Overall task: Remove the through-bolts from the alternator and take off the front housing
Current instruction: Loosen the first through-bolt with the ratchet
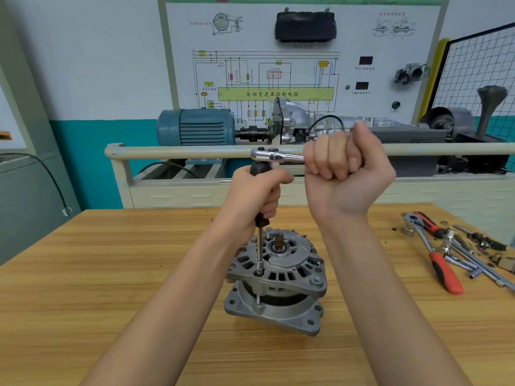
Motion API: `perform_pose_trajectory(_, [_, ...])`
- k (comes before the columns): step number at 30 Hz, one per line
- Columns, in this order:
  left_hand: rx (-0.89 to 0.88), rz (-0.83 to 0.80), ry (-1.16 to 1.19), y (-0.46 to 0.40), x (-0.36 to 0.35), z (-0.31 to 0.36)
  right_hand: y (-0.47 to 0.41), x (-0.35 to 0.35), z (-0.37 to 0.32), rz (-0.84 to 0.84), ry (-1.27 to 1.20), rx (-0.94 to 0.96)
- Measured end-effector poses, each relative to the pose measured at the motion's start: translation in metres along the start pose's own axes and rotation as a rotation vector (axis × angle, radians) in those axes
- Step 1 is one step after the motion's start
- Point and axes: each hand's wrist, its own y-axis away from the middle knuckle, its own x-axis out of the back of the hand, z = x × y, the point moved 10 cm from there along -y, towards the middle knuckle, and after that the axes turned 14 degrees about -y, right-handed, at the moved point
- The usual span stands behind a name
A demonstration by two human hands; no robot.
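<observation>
Head view shows the alternator [276, 282] standing shaft-up near the middle of the wooden bench [111, 274], its front housing [281, 263] uppermost. A socket [259, 267] on a long extension [259, 246] sits down in the housing at its left edge, apparently on a through-bolt; the bolt head itself is hidden. The left hand [259, 196] wraps its fingers round the black-handled driver [257, 169] above the extension, holding it upright. The right hand [345, 165] is a tight fist round the chrome ratchet handle [276, 156], which sits across the top of the driver. To do this step well, I judge the left hand should keep the extension plumb and pressed down so the socket does not ride off, while the right swings in short level arcs. Spare ratchets and sockets [446, 252] lie well apart at the bench's right end.
</observation>
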Motion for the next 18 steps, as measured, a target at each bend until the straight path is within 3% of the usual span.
perform_pose_trajectory(5, [-0.037,-0.314,0.067,0.007,-0.014,0.009,-0.014,0.039,0.029,0.246,-0.471,-0.234])
perform_pose_trajectory(8, [0.008,-0.322,0.059,0.007,-0.018,0.006,-0.015,0.045,0.029,0.301,-0.515,-0.206])
perform_pose_trajectory(11, [0.043,-0.215,0.022,0.003,-0.015,0.001,-0.009,0.039,0.015,0.272,-0.38,-0.13])
perform_pose_trajectory(18, [0.01,0.037,-0.022,0.002,-0.003,0.001,0.028,-0.032,-0.008,-0.148,0.318,0.252])
